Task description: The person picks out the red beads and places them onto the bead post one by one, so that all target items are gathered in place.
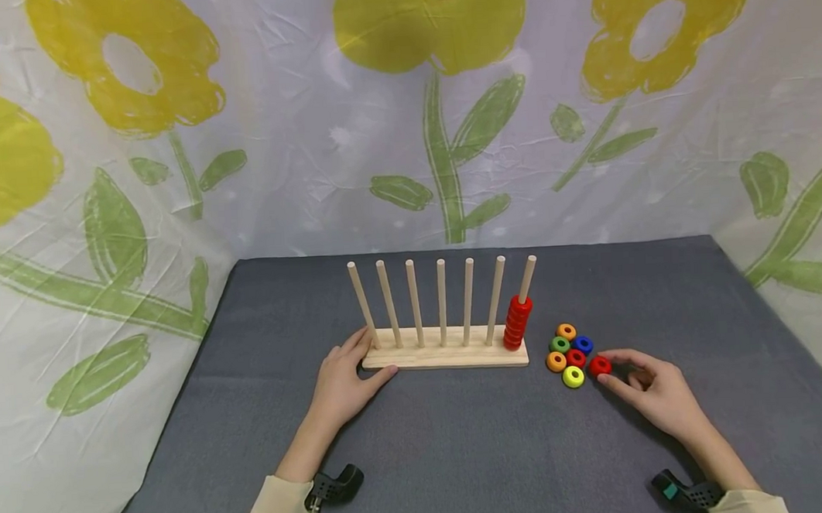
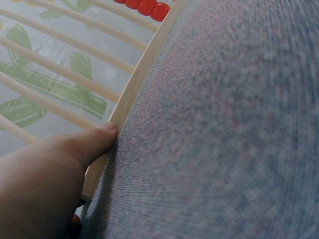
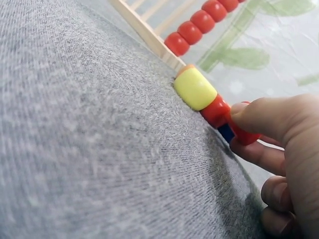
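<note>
A wooden peg stand (image 1: 451,357) with several upright rods stands on the table. Red beads (image 1: 517,324) are stacked on its rightmost rod; the other rods are bare. My left hand (image 1: 344,380) holds the stand's left end, thumb along the front edge and fingers at the back corner. In the left wrist view the thumb (image 2: 99,142) presses the base's edge. Between thumb and index finger, my right hand (image 1: 651,391) pinches a red bead (image 1: 600,365), just right of a group of loose beads. The right wrist view shows that bead (image 3: 244,132) partly hidden by the fingers.
The loose group right of the stand has a yellow bead (image 1: 573,376), a green bead (image 1: 560,345), a blue bead (image 1: 583,344), another red bead (image 1: 575,358) and two orange beads, one at the back (image 1: 565,331). Grey cloth (image 1: 449,456) covers the table; a flowered curtain (image 1: 295,177) hangs behind.
</note>
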